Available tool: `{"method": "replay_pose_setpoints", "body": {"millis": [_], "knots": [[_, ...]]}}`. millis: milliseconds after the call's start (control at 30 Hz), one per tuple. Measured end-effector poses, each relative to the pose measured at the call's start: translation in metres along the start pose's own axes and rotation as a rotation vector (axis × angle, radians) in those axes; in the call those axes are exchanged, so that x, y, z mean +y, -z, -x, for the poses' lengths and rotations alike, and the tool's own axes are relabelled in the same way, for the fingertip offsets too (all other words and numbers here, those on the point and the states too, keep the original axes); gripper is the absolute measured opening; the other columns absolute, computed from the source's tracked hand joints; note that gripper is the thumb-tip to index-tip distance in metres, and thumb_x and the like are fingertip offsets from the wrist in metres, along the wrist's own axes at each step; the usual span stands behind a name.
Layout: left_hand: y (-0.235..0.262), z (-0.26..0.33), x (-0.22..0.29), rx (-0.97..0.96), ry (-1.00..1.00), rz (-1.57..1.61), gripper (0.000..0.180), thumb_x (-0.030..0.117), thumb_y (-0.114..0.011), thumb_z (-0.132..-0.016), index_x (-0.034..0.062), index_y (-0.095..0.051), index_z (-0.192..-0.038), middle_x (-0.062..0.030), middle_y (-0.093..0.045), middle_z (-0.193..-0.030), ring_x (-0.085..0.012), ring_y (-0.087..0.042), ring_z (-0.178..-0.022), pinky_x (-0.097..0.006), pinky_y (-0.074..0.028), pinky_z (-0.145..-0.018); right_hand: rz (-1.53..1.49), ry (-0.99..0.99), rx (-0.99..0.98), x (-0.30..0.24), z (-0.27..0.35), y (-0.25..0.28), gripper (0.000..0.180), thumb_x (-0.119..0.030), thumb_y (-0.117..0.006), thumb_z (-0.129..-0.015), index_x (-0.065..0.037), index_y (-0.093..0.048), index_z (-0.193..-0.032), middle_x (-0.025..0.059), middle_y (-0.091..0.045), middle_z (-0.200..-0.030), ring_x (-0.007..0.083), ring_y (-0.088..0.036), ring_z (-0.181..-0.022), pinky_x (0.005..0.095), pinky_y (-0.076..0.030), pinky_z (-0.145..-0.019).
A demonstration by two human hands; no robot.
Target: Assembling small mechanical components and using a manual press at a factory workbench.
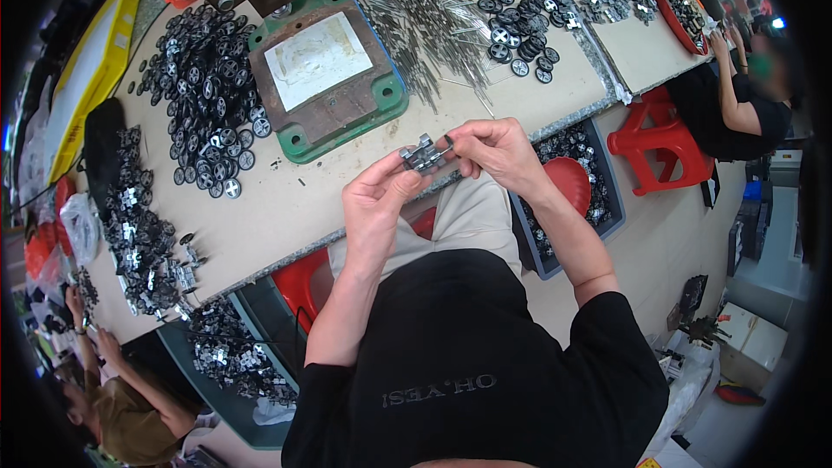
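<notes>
Small metal part (424,156), apparently between hands

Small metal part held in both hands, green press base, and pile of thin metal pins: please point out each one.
small metal part (424,156), head view, on its grey middle between the fingertips.
green press base (299,143), head view, on its green front-left rim.
pile of thin metal pins (425,17), head view, on the pile's dense middle.

part (424,156): silvery grey, seemingly bare metal
wheels (204,78): black, pale hubs
press base (325,78): green
worktop (286,204): beige
stool (663,143): red
</notes>
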State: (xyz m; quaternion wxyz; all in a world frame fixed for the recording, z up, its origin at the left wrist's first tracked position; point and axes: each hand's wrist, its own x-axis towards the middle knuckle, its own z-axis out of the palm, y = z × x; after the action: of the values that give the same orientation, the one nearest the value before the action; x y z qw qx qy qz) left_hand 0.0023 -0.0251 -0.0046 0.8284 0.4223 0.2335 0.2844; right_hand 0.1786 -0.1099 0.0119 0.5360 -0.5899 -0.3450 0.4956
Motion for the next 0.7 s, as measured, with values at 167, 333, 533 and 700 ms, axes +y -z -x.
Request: {"method": "replay_pose_setpoints", "body": {"millis": [167, 333, 533, 700], "knots": [[-0.009, 0.000, 0.008, -0.009, 0.027, 0.196, 0.030, 0.001, -0.053, -0.087, -0.0024, -0.049, -0.116, -0.0137, -0.060, -0.104, -0.0211, -0.060, -0.097, -0.035, -0.050, -0.088, -0.044, -0.017, -0.011, -0.012, 0.001, -0.008, 0.019, -0.005, -0.063, -0.083, 0.005, -0.060, -0.099, 0.0039, -0.061, -0.075, 0.0037, -0.051, -0.059, 0.0169, -0.040, -0.049], [0.001, 0.001, 0.035, -0.169, 0.102, -0.185, 0.036, -0.003, -0.059, -0.082, -0.0010, -0.047, -0.116, -0.0076, -0.061, -0.101, -0.0134, -0.059, -0.094, -0.027, -0.048, -0.086, 0.185, 0.203, -0.098, -0.038, -0.002, -0.016, 0.021, -0.014, -0.071, -0.076, 0.001, -0.065, -0.090, 0.0008, -0.063, -0.073, 0.0034, -0.050, -0.057, 0.0175, -0.040, -0.052], [0.016, -0.023, 0.070, -0.028, -0.037, -0.359, 0.024, -0.005, -0.063, -0.078, -0.0041, -0.057, -0.101, -0.0070, -0.064, -0.092, -0.0113, -0.061, -0.086, -0.023, -0.050, -0.075, 0.495, 0.372, -0.095, -0.064, -0.029, -0.029, 0.041, -0.019, -0.077, -0.068, 0.002, -0.063, -0.101, 0.0047, -0.061, -0.072, 0.0078, -0.051, -0.058, 0.0236, -0.043, -0.054], [0.042, -0.094, 0.106, 0.217, -0.421, -0.735, 0.025, 0.007, -0.067, -0.074, -0.0033, -0.061, -0.096, -0.0098, -0.065, -0.086, -0.0104, -0.058, -0.074, -0.023, -0.045, -0.069, 0.602, 0.352, -0.008, -0.087, -0.056, -0.018, 0.038, -0.018, -0.068, -0.077, -0.001, -0.060, -0.110, 0.0046, -0.064, -0.085, 0.0063, -0.053, -0.065, 0.0212, -0.043, -0.056]]}}
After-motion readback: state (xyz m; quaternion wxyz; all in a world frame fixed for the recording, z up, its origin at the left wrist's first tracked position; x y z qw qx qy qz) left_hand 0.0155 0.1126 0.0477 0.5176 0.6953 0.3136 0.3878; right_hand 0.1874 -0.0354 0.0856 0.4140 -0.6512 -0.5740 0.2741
